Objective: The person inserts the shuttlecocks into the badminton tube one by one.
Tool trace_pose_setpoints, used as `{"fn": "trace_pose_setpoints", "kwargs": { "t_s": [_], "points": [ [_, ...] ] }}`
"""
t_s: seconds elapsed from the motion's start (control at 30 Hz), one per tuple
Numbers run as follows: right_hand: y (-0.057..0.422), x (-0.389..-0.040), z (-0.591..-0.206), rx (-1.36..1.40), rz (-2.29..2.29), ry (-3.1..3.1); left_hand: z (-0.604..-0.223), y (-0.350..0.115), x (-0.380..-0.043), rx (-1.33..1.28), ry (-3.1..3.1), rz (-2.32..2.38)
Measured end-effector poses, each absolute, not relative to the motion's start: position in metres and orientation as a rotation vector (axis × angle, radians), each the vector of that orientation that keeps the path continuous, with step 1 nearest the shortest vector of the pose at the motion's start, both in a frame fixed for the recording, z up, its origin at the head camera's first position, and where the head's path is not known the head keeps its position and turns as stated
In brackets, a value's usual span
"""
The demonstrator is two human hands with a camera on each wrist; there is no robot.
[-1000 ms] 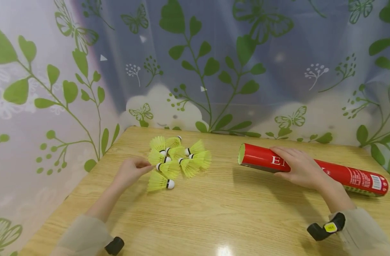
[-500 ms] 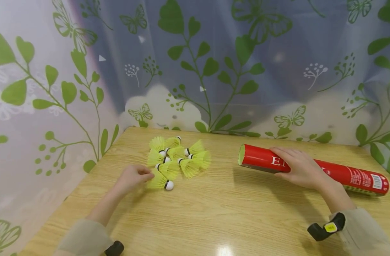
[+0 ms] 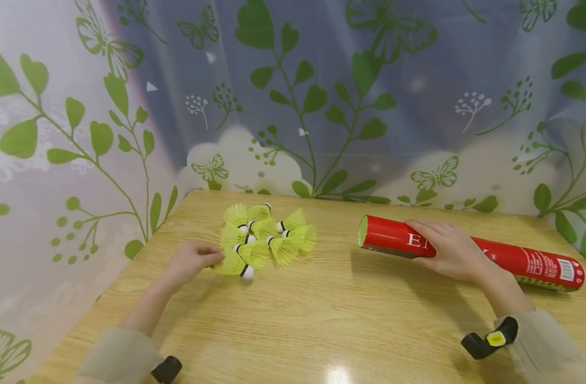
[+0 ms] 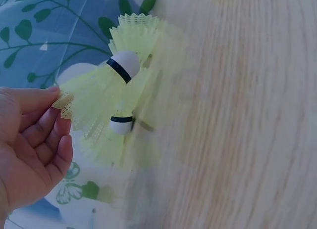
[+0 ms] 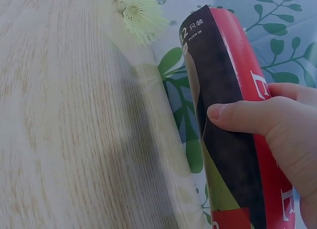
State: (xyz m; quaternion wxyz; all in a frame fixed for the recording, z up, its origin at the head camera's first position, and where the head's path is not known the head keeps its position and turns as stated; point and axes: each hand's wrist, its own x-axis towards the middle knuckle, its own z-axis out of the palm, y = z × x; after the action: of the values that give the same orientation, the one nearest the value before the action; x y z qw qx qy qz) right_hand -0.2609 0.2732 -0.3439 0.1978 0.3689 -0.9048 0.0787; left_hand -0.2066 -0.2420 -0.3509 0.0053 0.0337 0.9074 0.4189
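Observation:
At the left of the table, my left hand (image 3: 189,262) pinches a yellow shuttlecock (image 4: 94,95) by the rim of its skirt, thumb against fingers. Its white cork (image 3: 247,272) points right, toward the middle of the table. Several more yellow shuttlecocks (image 3: 283,249) lie in a loose pile just beyond. Over on the right, my right hand (image 3: 449,250) grips a red shuttlecock tube (image 3: 528,264) from above, thumb on its near side. The tube's open end (image 3: 363,231) faces left, tipped slightly up; what is inside cannot be seen.
Everything rests on a wooden table (image 3: 322,320). A patterned curtain (image 3: 346,106) with leaves and butterflies hangs along the back and left edges. A black wrist camera (image 3: 487,341) sits on the right sleeve, another (image 3: 167,369) on the left.
My left hand has moved from the pile down to the nearest shuttlecock, pinched its skirt and shifted it slightly left. The right hand and the tube have stayed in place.

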Motion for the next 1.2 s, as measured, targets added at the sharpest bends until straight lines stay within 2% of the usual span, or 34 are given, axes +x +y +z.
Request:
{"fn": "trace_pose_setpoints", "kwargs": {
  "t_s": [0.5, 1.2],
  "points": [
    [0.275, -0.258, -0.338, 1.002, 0.235, -2.534, -0.33, -0.21, -0.218, 0.087, 2.85, 1.517],
    [0.277, -0.258, -0.341, 1.044, 0.23, -2.475, -0.332, -0.146, -0.247, 0.203, 2.792, 1.633]
  ]
}}
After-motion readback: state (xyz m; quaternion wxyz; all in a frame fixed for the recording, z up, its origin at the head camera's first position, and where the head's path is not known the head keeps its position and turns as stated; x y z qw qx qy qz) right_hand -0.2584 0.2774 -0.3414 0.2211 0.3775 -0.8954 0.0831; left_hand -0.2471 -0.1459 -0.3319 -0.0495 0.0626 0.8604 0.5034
